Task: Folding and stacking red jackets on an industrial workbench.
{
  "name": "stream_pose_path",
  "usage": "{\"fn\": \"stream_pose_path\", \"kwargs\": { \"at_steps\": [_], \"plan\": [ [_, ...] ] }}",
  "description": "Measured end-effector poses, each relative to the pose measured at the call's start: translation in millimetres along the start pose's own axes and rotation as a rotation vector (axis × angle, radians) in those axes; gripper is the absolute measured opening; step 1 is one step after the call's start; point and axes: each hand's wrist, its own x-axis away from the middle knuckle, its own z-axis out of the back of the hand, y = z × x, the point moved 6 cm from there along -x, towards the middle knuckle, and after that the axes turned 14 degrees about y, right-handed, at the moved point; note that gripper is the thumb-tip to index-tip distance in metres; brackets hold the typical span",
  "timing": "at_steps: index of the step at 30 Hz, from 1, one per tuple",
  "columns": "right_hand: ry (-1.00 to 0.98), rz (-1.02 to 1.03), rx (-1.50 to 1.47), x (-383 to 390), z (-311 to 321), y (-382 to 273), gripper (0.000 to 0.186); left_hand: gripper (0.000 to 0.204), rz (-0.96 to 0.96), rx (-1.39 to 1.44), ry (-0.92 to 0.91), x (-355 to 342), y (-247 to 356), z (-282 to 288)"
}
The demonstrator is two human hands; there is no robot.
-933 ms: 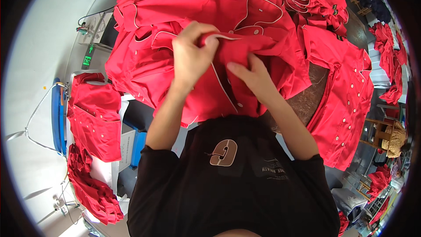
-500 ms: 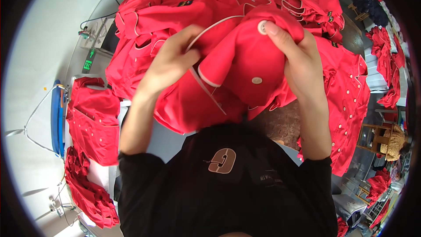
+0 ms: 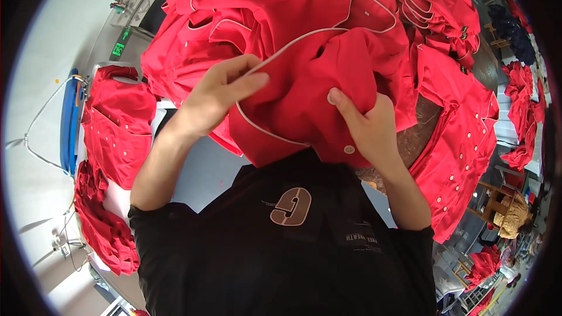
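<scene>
I hold a red garment [image 3: 298, 99] with white piping and white buttons in front of a large pile of red jackets [image 3: 281, 11]. My left hand [image 3: 225, 90] is closed on the garment's piped edge at its left, thumb over the cloth. My right hand [image 3: 369, 126] grips the garment at the right, its thumb on a white button [image 3: 349, 96] and its fingers hidden behind the fabric. The lower part of the garment hangs against my black T-shirt.
Red jackets [image 3: 114, 129] hang or lie at the left beside a white wall with a blue board [image 3: 70, 123]. Another buttoned jacket [image 3: 456, 158] lies over the brown worktop [image 3: 421, 126] at right. A wooden chair [image 3: 489, 202] and more red garments [image 3: 515, 111] stand farther right.
My right hand has moved lower with the garment, whose piped edge now curves round the left and bottom. My left hand has shifted lower and left along that edge.
</scene>
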Motion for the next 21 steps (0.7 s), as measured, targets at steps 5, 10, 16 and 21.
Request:
{"fn": "stream_pose_path", "kwargs": {
  "at_steps": [5,10,16,21],
  "plan": [
    [-0.103,0.162,-0.093,31,-22,1,0.02,0.009,-0.046,-0.064,-0.055,17,-5,-28],
    [-0.121,0.19,-0.01,46,-21,11,0.015,0.012,-0.468,-0.374,0.065,28,20,-34],
    [-0.07,0.464,-0.017,44,-14,-20,0.012,0.021,-0.622,-0.442,0.029,42,34,-55],
    [0.003,0.383,-0.026,46,-13,-10,0.011,0.023,-0.597,-0.462,-0.014,38,31,-58]
  ]
}}
